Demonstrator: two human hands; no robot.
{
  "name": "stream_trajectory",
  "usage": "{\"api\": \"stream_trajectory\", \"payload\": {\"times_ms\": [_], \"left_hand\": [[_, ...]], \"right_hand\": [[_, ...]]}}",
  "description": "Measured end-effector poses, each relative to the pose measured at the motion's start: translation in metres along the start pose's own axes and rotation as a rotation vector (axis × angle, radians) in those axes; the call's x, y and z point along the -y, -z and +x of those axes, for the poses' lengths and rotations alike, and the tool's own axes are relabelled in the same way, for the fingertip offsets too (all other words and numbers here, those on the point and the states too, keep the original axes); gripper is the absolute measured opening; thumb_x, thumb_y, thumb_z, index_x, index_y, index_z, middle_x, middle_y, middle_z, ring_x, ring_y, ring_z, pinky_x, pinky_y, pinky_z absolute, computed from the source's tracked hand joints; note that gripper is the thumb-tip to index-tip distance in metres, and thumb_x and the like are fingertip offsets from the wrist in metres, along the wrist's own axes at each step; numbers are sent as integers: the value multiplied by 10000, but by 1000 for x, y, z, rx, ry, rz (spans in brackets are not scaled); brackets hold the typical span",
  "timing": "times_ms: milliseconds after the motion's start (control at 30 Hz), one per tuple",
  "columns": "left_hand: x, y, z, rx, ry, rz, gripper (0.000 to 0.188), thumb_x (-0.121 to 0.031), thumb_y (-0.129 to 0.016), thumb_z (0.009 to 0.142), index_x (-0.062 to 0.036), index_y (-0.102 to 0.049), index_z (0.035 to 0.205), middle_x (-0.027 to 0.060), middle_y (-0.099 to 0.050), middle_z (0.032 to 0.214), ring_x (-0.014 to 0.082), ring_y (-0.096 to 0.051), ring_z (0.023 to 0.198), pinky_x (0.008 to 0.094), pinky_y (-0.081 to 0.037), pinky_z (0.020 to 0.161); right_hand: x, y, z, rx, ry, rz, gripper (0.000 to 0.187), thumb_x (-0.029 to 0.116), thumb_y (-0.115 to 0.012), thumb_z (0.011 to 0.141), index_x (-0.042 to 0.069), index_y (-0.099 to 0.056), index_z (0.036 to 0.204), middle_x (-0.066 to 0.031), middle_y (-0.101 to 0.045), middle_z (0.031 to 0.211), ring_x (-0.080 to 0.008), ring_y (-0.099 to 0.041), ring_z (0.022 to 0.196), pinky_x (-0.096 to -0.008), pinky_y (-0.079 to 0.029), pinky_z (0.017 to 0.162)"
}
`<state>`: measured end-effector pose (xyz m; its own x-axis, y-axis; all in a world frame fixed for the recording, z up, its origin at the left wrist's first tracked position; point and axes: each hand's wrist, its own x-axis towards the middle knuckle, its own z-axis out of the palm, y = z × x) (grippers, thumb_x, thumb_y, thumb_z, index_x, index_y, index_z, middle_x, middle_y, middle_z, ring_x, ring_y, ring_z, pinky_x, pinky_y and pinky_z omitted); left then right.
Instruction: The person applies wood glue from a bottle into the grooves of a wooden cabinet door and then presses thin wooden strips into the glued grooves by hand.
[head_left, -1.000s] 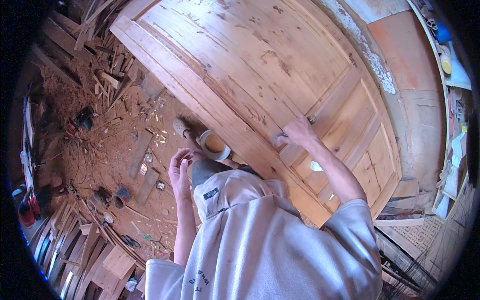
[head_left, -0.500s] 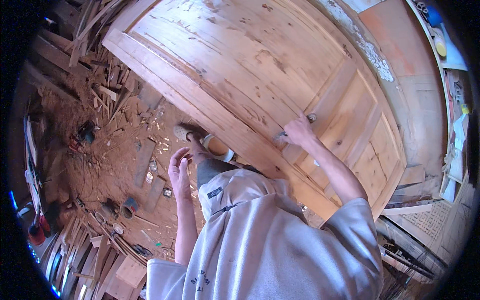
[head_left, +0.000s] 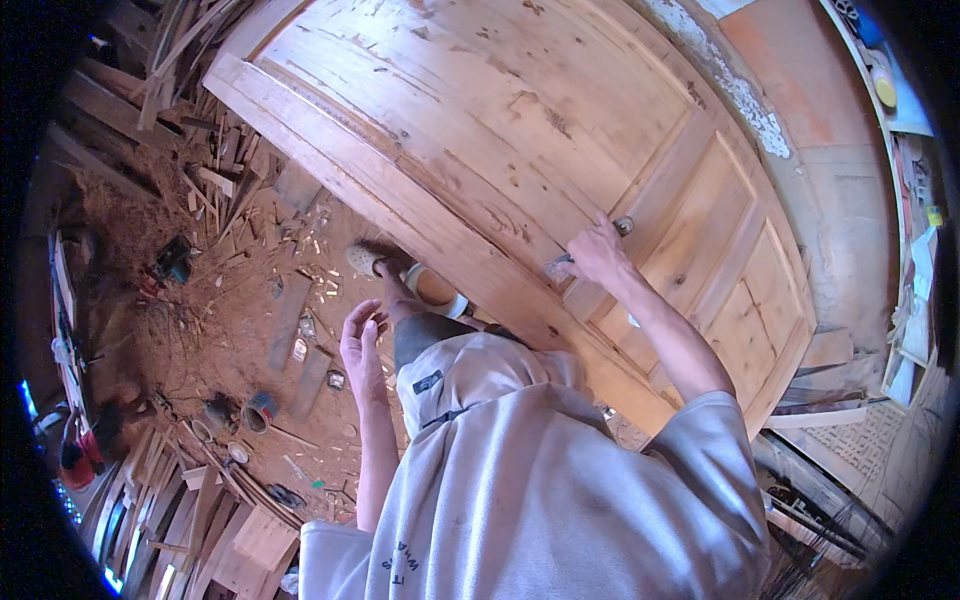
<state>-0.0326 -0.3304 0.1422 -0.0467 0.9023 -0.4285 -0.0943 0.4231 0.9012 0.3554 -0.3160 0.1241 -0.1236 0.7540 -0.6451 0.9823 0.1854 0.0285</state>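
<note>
A large wooden panelled door (head_left: 480,120) leans in front of me, its surface scraped and worn. My right hand (head_left: 600,250) presses against its lower rail, shut on a small hand tool (head_left: 562,265) whose metal end touches the wood. My left hand (head_left: 362,335) hangs in the air beside my body, fingers loosely curled and holding nothing, above the dirt floor. My sandalled foot (head_left: 372,262) stands at the door's bottom edge, just beyond the left hand.
Wood offcuts and shavings (head_left: 230,190) litter the reddish dirt floor on the left. Small tins (head_left: 258,410) and planks (head_left: 240,530) lie lower left. A plastered wall and cluttered shelves (head_left: 910,270) stand on the right.
Both hands stay almost where they were, the right still on the door with the tool. Only the view has shifted slightly.
</note>
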Motion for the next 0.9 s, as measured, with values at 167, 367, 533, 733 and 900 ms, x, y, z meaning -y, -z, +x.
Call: {"api": "stream_trajectory", "payload": {"times_ms": [167,367,533,733,900], "left_hand": [[-5,-6,-2,31,-33,95,293,-79,-476,922,-4,-546,1196,88,-599,1168,168,-583,1016,308,-443,905],[-7,-8,-1,41,-51,106,292,-81,-475,924,-1,-545,1197,93,-599,1168,173,-580,1018,311,-442,910],[-6,-8,-3,49,-73,93,290,-107,-489,932,0,-547,1194,98,-600,1164,180,-581,1023,314,-442,914],[-3,-6,-4,44,-59,92,301,-151,-516,934,3,-548,1191,98,-603,1161,177,-583,1025,310,-447,908],[-3,-6,-2,57,-51,129,308,-158,-493,948,-7,-539,1212,100,-591,1185,184,-580,1044,307,-459,903]], "right_hand": [[3,-10,0,-53,-3,7,456,520,-692,745,65,-730,759,-141,-686,734,-298,-674,821,-514,-292,1063],[-1,-13,1,-66,50,-29,437,507,-690,755,72,-727,734,-127,-686,725,-293,-673,823,-526,-290,1058],[-1,-2,8,-60,4,-1,424,495,-691,758,73,-725,737,-122,-689,735,-295,-672,818,-523,-297,1055],[-1,-2,16,-39,43,-38,394,509,-704,732,119,-731,774,-93,-706,784,-262,-676,872,-536,-245,1077],[2,-7,25,-89,59,14,480,550,-697,717,74,-727,769,-145,-691,757,-333,-661,885,-513,-279,1082]]}}
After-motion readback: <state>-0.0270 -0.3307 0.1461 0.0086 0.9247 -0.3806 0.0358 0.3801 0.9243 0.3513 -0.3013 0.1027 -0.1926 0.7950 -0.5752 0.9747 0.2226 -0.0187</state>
